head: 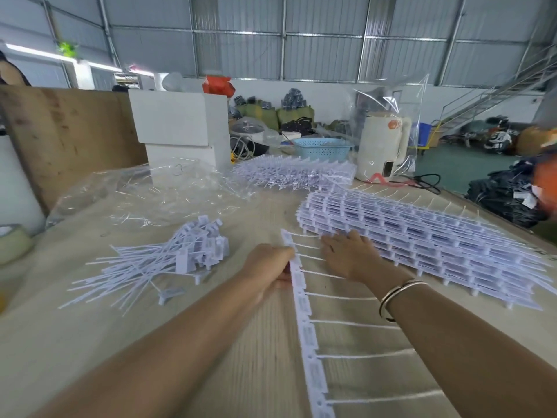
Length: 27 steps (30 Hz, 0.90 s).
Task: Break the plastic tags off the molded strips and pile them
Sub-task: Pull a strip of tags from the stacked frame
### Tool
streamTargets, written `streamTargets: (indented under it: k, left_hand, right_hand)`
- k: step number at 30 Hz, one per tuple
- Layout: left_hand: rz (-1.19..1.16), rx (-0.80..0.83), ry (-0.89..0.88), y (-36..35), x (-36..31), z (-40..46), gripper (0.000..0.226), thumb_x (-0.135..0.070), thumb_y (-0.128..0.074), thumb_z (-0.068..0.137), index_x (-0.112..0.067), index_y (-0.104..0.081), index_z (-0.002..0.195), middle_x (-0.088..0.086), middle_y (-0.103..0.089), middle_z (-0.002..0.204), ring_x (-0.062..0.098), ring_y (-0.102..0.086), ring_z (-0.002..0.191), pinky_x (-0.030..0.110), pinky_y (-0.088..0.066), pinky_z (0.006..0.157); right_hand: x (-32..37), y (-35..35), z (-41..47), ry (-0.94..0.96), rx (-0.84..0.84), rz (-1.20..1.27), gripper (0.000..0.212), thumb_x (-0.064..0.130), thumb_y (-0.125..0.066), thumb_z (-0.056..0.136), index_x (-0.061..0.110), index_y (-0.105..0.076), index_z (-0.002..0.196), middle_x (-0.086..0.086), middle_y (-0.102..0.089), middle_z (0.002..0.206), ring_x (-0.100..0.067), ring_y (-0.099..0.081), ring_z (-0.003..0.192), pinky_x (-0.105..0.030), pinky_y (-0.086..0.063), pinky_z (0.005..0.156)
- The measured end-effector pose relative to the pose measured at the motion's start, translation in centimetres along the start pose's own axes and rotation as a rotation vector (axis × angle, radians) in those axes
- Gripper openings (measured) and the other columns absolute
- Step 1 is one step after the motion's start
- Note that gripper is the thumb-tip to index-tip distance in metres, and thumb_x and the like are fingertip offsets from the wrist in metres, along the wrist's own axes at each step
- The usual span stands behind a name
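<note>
White plastic runs through the whole scene: one molded strip [304,312] lies on the pale wooden table [90,342], reaching from the bottom edge up between the two hands, with thin tails sticking out to its right. The left hand [268,270] grips the strip's left edge near its far end, fingers curled round it; the fingertips are hidden under the strip. The right hand [351,257] lies flat on the tails just right of the strip, palm down, fingers [331,243] straight and slightly spread, their tips touching the near edge of a big stack of strips [422,242]. A metal bangle [398,297] circles the right wrist.

Left of the hands, well apart from the strip, sits a pile of loose tags [168,260], heads bunched to the right and tails fanned toward the left. A second stack [295,173] rests further back on the table, beside crumpled clear film [144,194]. Each tag head carries small dark printing like a barcode, too small to read.

Behind stand a white box [180,122], a blue basket [322,147] and a cream kettle [384,146] with an orange mark on its side that cannot be read. A tape roll [12,242] sits at the left edge.
</note>
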<state>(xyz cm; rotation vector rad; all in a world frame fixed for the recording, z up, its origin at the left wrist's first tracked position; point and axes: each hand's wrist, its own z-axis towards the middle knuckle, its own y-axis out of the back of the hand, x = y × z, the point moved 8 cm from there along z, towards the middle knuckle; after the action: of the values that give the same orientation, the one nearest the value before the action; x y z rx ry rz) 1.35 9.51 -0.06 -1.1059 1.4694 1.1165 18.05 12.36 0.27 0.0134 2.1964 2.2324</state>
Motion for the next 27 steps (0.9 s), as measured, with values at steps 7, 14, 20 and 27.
streamTargets:
  k: [7, 14, 20, 27]
  left_hand:
    - [0.545, 0.137, -0.017, 4.2, -1.5, 0.1, 0.024, -0.014, -0.032, 0.101, -0.013, -0.050, 0.086, 0.003, -0.056, 0.075, 0.014, -0.053, 0.065, 0.018, -0.042, 0.052]
    - [0.811, 0.285, -0.103, 3.7, -2.1, -0.1, 0.018, -0.010, -0.036, 0.098, -0.007, -0.054, 0.101, 0.003, -0.046, 0.086, 0.016, -0.043, 0.077, 0.026, -0.034, 0.065]
    - [0.707, 0.268, -0.120, 5.4, -2.1, -1.4, 0.019, 0.000, -0.036, 0.097, -0.005, -0.043, 0.080, -0.003, -0.035, 0.066, 0.012, -0.036, 0.063, 0.013, -0.032, 0.058]
    - [0.842, 0.162, -0.120, 6.3, -1.3, -2.5, 0.024, -0.008, -0.032, 0.095, -0.011, -0.045, 0.076, 0.005, -0.056, 0.055, 0.009, -0.052, 0.039, 0.020, -0.042, 0.042]
  right_hand:
    - [0.0, 2.8, -0.3, 0.018, -0.265, 0.331, 0.033, 0.024, -0.035, 0.097, 0.019, -0.056, 0.122, -0.006, -0.056, 0.127, -0.029, -0.053, 0.114, -0.037, -0.045, 0.091]
    - [0.9, 6.0, -1.5, 0.107, -0.403, 0.469, 0.033, 0.012, -0.039, 0.095, 0.023, -0.063, 0.115, -0.003, -0.062, 0.119, -0.019, -0.061, 0.090, -0.028, -0.043, 0.076]
    - [3.8, 2.4, -3.2, 0.198, 0.074, 0.714, 0.035, 0.021, -0.042, 0.100, 0.024, -0.045, 0.135, 0.004, -0.064, 0.088, 0.003, -0.054, 0.058, -0.005, -0.036, 0.053]
    - [6.2, 2.3, -5.2, 0.286, 0.253, 0.859, 0.037, 0.012, -0.049, 0.093, 0.033, -0.051, 0.124, 0.000, -0.067, 0.058, -0.004, -0.037, 0.040, -0.016, -0.029, 0.043]
